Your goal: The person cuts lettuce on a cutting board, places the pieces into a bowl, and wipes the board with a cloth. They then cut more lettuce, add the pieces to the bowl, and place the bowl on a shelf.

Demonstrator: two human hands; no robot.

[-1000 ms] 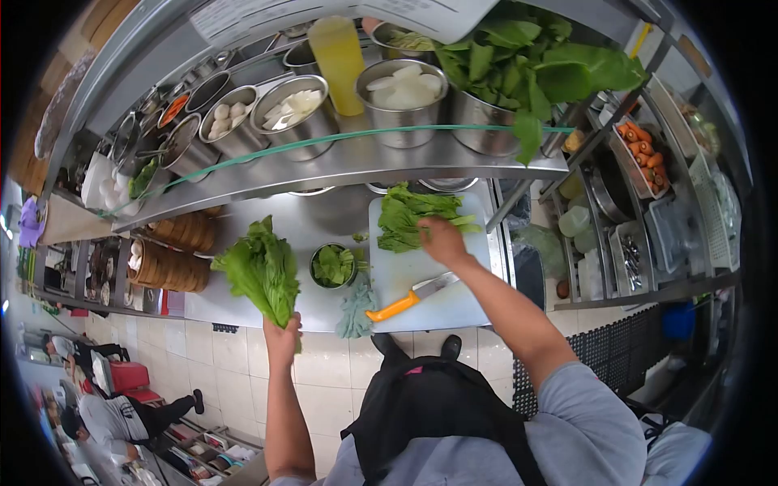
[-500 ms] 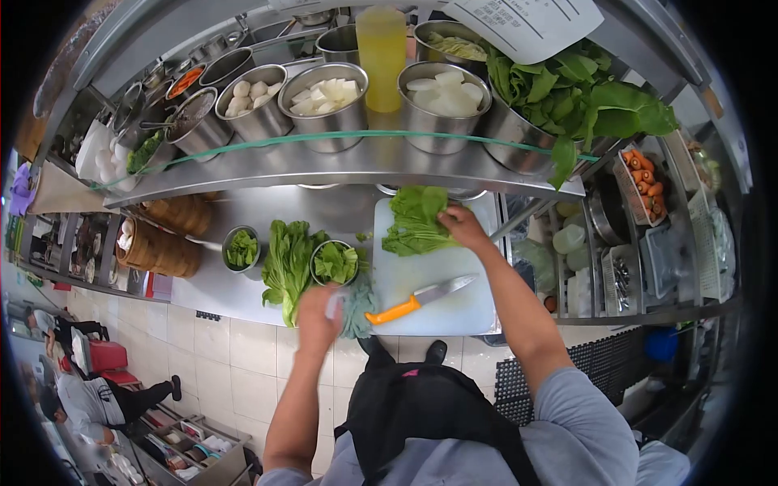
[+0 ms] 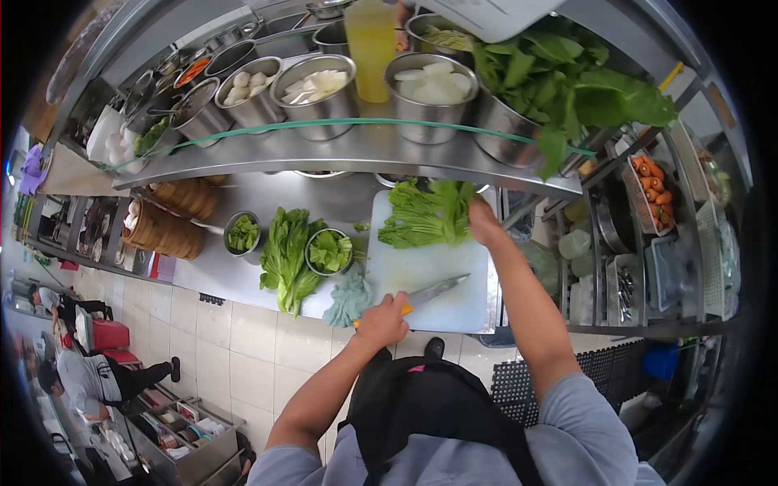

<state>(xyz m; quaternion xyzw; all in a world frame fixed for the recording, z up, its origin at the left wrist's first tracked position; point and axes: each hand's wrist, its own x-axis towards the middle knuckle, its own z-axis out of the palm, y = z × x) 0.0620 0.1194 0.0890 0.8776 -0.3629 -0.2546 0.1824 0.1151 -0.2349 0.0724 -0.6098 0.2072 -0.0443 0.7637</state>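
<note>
My left hand (image 3: 382,322) is closed round the orange handle of a kitchen knife (image 3: 438,289), whose blade points right over the white cutting board (image 3: 429,263). At the board's far side lies a bunch of leafy greens (image 3: 423,215). My right hand (image 3: 484,222) grips the bunch at its right end, with the fingertips partly hidden by leaves. A crumpled green-grey cloth (image 3: 348,300) lies just left of the knife handle. Further left are a loose head of greens (image 3: 285,255) and a metal container of cut greens (image 3: 330,252).
A smaller metal container of greens (image 3: 242,234) stands further left, near bamboo steamers (image 3: 162,233). Above the counter runs a metal shelf (image 3: 348,154) with metal pots and a yellow bottle (image 3: 369,53). Carrots (image 3: 652,190) fill a basket at right. Other people (image 3: 89,381) are at lower left.
My left hand has moved right and down from beside the container of greens and taken hold of the knife. My right hand has shifted to the right end of the bunch, which now lies spread sideways.
</note>
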